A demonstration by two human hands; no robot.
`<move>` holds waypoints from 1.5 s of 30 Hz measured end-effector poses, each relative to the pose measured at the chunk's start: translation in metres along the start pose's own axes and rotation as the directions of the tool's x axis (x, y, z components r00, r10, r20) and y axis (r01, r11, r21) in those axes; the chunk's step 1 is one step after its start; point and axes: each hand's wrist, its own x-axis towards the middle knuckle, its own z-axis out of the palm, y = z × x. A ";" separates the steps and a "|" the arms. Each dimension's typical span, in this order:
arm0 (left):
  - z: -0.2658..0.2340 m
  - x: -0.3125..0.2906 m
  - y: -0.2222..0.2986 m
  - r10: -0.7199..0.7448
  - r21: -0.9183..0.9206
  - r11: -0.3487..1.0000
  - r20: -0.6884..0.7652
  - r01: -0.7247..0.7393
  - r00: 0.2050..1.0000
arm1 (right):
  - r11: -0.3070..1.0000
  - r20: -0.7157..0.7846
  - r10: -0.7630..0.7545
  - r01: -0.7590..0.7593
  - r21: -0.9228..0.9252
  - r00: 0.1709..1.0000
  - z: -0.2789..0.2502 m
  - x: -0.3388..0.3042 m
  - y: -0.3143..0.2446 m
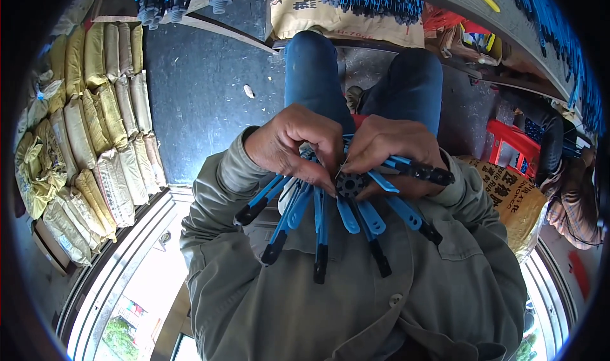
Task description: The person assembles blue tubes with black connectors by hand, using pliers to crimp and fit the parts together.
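Observation:
A frame of blue ribs with black ends fans out from a small black notched hub (351, 184), held in front of my chest. My left hand (297, 142) is closed at the hub's left side, thumb and forefinger pinched together beside it. From the other side my right hand (397, 146) is closed on the frame, its fingertips pinched just above the hub. A thin pale strand, perhaps wire, shows between the two hands' fingertips; which hand grips it I cannot tell. Several blue ribs (346, 216) point toward my jacket, and some pass under my right hand.
Bundles of similar blue-and-black parts (180, 2) hang over the bench edge ahead; more lie along the bench (540, 27) at right. Full sacks (82, 132) are stacked at left. A red plastic stool (518, 142) and another person's arm (575, 202) are at right, beside a brown sack (508, 196).

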 end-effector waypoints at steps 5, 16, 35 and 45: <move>-0.008 0.003 0.001 -0.094 -0.016 0.995 0.095 0.096 0.991 | 0.998 0.028 0.008 -0.009 0.063 1.000 0.001 0.000 0.001; 0.002 0.006 0.005 -0.173 0.019 0.985 0.041 0.172 0.984 | 0.999 -0.024 0.017 -0.017 0.028 1.000 0.000 -0.013 -0.003; -0.023 0.010 -0.016 -0.322 -0.239 0.929 -0.142 0.284 0.936 | 0.990 -0.001 0.115 -0.114 0.079 0.993 -0.005 0.023 -0.002; 0.086 -0.020 -0.012 0.548 0.627 0.763 -0.757 0.159 0.357 | 0.956 -0.365 0.251 -0.289 -0.053 0.897 0.013 0.034 0.002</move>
